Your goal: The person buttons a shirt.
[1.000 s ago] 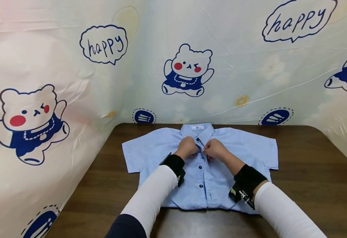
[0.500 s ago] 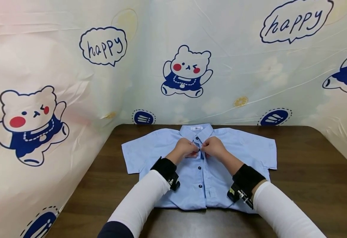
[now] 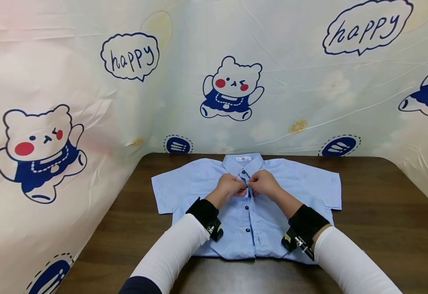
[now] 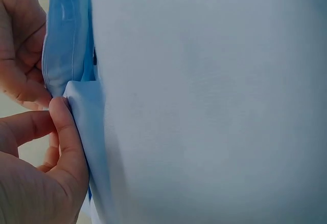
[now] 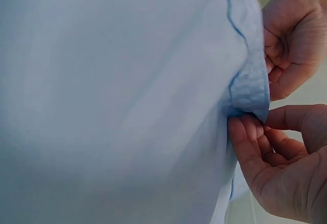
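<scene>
A light blue short-sleeved shirt (image 3: 294, 179) lies front up, its collar (image 3: 244, 163) at the far side. Below the collar, my left hand (image 3: 230, 185) pinches the edge of the front opening between thumb and fingers. Close beside it, my right hand (image 3: 264, 182) pinches the opposite front edge. The left wrist view shows the thumb and index fingertip meeting at the placket (image 4: 64, 45). In the right wrist view, a fold of cloth (image 5: 250, 101) is held at the right fingertips. A dark button (image 3: 247, 208) shows below the hands; any button between the fingertips is hidden.
The shirt rests on a dark brown wooden table (image 3: 375, 196), with wood visible at both sides and in front. A pale curtain (image 3: 294, 81) with printed bears rises behind the table and along its sides. Black camera straps (image 3: 307, 222) circle both wrists.
My left wrist and forearm have shifted left and slightly toward me, and the left hand has turned with its fingers still at the front opening. The right hand has barely moved.
</scene>
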Demonstrator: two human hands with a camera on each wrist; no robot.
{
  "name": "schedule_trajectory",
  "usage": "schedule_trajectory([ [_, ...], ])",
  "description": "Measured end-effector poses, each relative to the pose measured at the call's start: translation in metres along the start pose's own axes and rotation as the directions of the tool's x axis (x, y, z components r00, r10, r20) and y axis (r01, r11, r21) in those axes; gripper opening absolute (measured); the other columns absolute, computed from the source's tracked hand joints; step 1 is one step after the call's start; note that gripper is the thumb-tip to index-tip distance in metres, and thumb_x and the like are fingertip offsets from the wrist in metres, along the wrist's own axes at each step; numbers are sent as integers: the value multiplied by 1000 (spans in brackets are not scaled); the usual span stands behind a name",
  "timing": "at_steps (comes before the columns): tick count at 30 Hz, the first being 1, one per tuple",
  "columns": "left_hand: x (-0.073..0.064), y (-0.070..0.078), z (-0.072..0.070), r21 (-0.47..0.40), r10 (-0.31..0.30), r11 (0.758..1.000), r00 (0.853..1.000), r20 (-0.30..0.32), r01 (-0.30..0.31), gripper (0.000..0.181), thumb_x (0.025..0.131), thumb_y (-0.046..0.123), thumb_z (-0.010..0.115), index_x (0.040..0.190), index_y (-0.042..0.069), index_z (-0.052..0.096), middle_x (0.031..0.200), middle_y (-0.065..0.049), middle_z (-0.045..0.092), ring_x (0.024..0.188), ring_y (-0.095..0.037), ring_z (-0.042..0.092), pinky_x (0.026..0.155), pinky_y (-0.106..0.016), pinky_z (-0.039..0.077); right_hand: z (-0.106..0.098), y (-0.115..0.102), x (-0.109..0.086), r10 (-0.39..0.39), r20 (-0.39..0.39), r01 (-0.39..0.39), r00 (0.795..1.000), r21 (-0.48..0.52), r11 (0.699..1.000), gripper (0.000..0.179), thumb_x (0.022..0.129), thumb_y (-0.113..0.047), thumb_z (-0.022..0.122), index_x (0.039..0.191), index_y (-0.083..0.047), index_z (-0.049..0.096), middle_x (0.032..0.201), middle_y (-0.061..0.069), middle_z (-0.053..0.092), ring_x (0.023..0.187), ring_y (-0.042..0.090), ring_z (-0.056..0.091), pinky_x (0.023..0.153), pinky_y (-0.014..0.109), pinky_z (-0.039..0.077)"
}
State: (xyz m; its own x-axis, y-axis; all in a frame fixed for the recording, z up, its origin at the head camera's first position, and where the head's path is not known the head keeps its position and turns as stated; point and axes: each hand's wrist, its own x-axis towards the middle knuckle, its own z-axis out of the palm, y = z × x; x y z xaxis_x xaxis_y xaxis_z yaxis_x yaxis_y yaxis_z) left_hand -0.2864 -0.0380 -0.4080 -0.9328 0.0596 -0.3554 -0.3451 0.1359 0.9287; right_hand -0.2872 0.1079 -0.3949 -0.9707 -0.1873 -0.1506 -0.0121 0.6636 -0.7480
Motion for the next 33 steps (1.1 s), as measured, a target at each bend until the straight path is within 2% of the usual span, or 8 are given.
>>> schedule_trajectory([
  [4, 0, -1, 1, -16, 0, 1000, 1000, -13, 0, 5, 85, -7, 65, 88, -9, 68, 62, -8, 63, 52, -11, 62, 54, -22, 54, 0, 0, 0, 1, 17, -1, 1000, 12, 1000, 13, 93, -6, 61, 90, 3, 70, 79, 9, 64, 66, 19, 63, 62, 27, 53],
  [10, -2, -2, 1, -50, -2, 999, 1000, -12, 1, 4, 85, -9, 64, 87, -8, 67, 68, -9, 62, 55, -11, 62, 60, -23, 56, 0, 2, 0, -14, 17, 14, 1000, 31, 999, 18, 95, -8, 59, 87, 4, 71, 74, 8, 65, 64, 18, 64, 62, 27, 52],
  [15, -4, -2, 0, -103, -15, 995, 999, -39, 11, 8, 85, -9, 62, 91, -10, 67, 77, -10, 64, 58, -12, 64, 65, -26, 57, 1, 5, 1, -58, -11, 58, 998, -1, 998, 7, 87, -4, 70, 86, 2, 73, 72, 5, 67, 61, 15, 64, 60, 27, 53],
  [18, -6, 0, 0, -118, -28, 993, 998, -60, 21, 11, 84, -4, 63, 93, -8, 65, 78, -11, 65, 59, -14, 64, 65, -28, 58, 3, 5, 2, -64, -27, 64, 998, -26, 998, 4, 82, -3, 73, 83, 1, 73, 69, 4, 66, 59, 14, 63, 57, 26, 51],
  [22, -7, 1, 3, -64, -15, 998, 995, -96, 9, 12, 83, 1, 68, 92, -7, 66, 77, -11, 66, 58, -15, 63, 62, -28, 57, 4, 5, 1, -62, -28, 61, 998, -40, 997, 3, 80, -2, 74, 81, 1, 73, 69, 4, 67, 58, 14, 62, 57, 26, 51],
  [26, -8, 0, 5, 1, 13, 1000, 991, -134, -13, 6, 84, -2, 69, 89, -6, 69, 81, -12, 67, 58, -15, 64, 60, -27, 57, 2, 3, -1, -61, -18, 60, 998, -39, 997, 5, 83, -4, 73, 82, 0, 73, 70, 4, 67, 60, 14, 63, 58, 26, 52],
  [33, -8, -1, 6, 33, 52, 998, 988, -147, -47, 6, 84, -3, 68, 88, -6, 72, 92, -13, 67, 62, -17, 67, 63, -29, 58, 1, 1, -4, -49, -36, 47, 998, -63, 997, 15, 89, -11, 68, 80, -1, 74, 65, 4, 66, 61, 16, 62, 60, 27, 50],
])
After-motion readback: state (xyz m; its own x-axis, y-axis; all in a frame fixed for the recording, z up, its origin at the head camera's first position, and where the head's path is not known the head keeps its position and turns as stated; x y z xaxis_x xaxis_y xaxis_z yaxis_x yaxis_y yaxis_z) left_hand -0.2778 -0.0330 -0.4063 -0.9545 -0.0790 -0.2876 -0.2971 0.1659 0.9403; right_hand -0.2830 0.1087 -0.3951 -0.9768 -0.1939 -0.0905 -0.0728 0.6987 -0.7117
